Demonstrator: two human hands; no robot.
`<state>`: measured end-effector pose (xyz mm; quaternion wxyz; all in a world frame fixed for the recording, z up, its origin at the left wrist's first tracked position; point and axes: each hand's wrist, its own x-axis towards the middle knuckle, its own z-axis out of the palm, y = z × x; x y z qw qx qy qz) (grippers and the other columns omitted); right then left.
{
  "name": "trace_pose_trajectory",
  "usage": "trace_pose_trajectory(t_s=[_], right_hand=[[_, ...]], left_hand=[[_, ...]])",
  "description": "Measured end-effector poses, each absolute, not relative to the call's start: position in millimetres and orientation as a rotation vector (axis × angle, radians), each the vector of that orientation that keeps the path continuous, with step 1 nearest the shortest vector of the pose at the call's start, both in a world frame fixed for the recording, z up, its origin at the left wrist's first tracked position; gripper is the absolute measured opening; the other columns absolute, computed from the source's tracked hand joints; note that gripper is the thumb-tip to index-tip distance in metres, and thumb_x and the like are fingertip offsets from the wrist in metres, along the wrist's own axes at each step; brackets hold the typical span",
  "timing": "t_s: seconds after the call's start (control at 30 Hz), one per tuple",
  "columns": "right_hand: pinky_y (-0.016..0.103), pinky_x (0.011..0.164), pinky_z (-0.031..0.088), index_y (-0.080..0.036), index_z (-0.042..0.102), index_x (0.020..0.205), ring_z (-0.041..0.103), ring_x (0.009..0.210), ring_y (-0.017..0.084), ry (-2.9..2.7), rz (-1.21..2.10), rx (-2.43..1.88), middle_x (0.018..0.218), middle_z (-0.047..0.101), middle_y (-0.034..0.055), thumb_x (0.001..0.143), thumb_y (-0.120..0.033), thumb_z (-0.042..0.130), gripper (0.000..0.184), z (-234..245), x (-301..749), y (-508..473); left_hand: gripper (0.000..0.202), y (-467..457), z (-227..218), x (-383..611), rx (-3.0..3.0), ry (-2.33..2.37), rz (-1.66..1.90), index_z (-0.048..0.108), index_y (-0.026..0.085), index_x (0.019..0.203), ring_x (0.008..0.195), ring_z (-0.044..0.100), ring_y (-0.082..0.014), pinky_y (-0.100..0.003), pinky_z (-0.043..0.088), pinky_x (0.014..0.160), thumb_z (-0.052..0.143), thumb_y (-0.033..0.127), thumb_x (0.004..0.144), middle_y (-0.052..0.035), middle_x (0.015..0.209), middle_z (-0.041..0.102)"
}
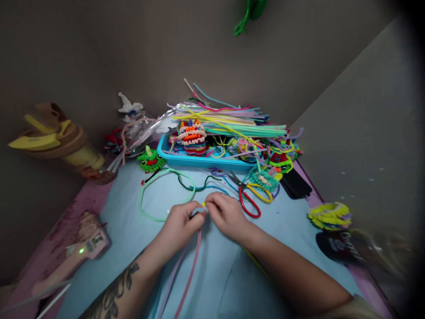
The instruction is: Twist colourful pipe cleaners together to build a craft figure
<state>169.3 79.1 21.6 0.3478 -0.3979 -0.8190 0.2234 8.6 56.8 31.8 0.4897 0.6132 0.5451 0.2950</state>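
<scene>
Over the light blue table sheet, my left hand and my right hand meet fingertip to fingertip. My left thumb and fingers pinch a small light blue pipe cleaner piece, with a yellow bit beside it. Below that hand hang a pink pipe cleaner and a lavender pipe cleaner. My right fingers are closed at the same small piece; a yellow strand shows under that forearm. Beyond my left hand lies a mint green loop. Scissors with red and yellow handles rest open beyond my right hand.
A blue tray with pipe cleaner pieces stands at the back, with a bundle of pipe cleaners above it. Left are a green crafted figure and a pink glue gun. A yellow coil lies right.
</scene>
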Motion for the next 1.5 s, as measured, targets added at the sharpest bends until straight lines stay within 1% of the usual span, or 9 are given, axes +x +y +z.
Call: trace_pose_trajectory(t_s=[0.13,0.3,0.5,0.67,0.83,0.97,1.13,1.33,1.5], right_hand=[[0.024,0.058,0.04,-0.019,0.052,0.076,0.053,0.06,0.013,-2.114,0.579,-0.977,0.064,0.057,0.0005,0.083,-0.012,0.045,0.012,21.3,169.2,77.8],[0.027,0.064,0.043,-0.018,0.056,0.08,0.055,0.066,0.015,-2.152,0.538,-0.871,0.068,0.06,0.0031,0.085,-0.013,0.044,0.014,20.0,171.3,77.7],[0.026,0.061,0.044,-0.018,0.062,0.075,0.056,0.066,0.014,-1.986,0.756,-0.963,0.069,0.061,0.0028,0.084,-0.016,0.051,0.014,29.3,175.5,85.8],[0.025,0.062,0.046,-0.018,0.066,0.077,0.059,0.067,0.013,-2.019,0.811,-0.936,0.069,0.065,0.0024,0.081,-0.012,0.053,0.015,30.6,175.6,88.4],[0.024,0.065,0.047,-0.018,0.067,0.082,0.06,0.069,0.013,-2.094,0.789,-0.878,0.072,0.065,0.0033,0.081,-0.011,0.053,0.016,28.3,178.6,90.3],[0.024,0.062,0.046,-0.017,0.067,0.08,0.059,0.067,0.013,-2.066,0.811,-0.864,0.07,0.063,0.0029,0.081,-0.012,0.053,0.015,28.9,179.3,91.8],[0.025,0.065,0.047,-0.018,0.067,0.094,0.06,0.073,0.013,-2.061,0.971,-0.822,0.079,0.065,0.0045,0.084,-0.014,0.052,0.018,32.2,180.2,94.3],[0.023,0.063,0.045,-0.018,0.067,0.083,0.058,0.071,0.012,-2.032,1.034,-0.872,0.073,0.062,0.002,0.081,-0.013,0.056,0.013,33.4,182.5,95.2],[0.022,0.058,0.042,-0.017,0.066,0.077,0.056,0.068,0.012,-2.015,1.126,-0.929,0.072,0.061,0.0017,0.079,-0.018,0.06,0.006,32.4,184.7,94.9]], left_hand=[[0.018,58.4,32.2,7.9,1.46,1.339,0.791,0.056,0.015,0.065,0.058,0.042,-0.0108,-0.021,0.034,0.056,0.047,0.025,0.076,0.0035,0.058,0.046],[0.018,60.1,31.2,6.2,1.476,1.335,0.809,0.058,0.015,0.065,0.056,0.042,-0.0107,-0.021,0.034,0.054,0.046,0.023,0.077,0.0037,0.056,0.046],[0.017,59.4,32.8,5.3,1.629,1.315,0.75,0.063,0.016,0.075,0.061,0.048,-0.0116,-0.02,0.038,0.06,0.047,0.02,0.077,0.0031,0.063,0.056],[0.021,59.2,31.5,4.1,1.736,1.368,0.691,0.067,0.016,0.083,0.056,0.045,-0.0107,-0.02,0.036,0.057,0.047,0.018,0.076,0.0045,0.061,0.055],[0.019,60.7,32.1,3.1,1.766,1.321,0.68,0.066,0.016,0.079,0.055,0.043,-0.0098,-0.019,0.035,0.057,0.047,0.018,0.077,0.0048,0.06,0.054],[0.021,62.3,38.1,3.2,1.723,1.255,0.683,0.064,0.015,0.074,0.056,0.043,-0.01,-0.019,0.035,0.057,0.046,0.024,0.08,0.0039,0.061,0.054],[0.025,62.9,42.6,3.2,1.686,1.228,0.686,0.065,0.015,0.075,0.058,0.046,-0.0115,-0.02,0.036,0.057,0.047,0.031,0.082,0.0022,0.062,0.057],[0.027,62.6,40.8,1.4,1.698,1.312,0.65,0.065,0.015,0.074,0.058,0.046,-0.0115,-0.019,0.034,0.055,0.047,0.034,0.083,0.0026,0.06,0.055],[0.025,62.6,41.7,-0.3,1.759,1.317,0.63,0.064,0.015,0.072,0.057,0.046,-0.0112,-0.019,0.034,0.054,0.048,0.032,0.081,0.0029,0.058,0.054]])
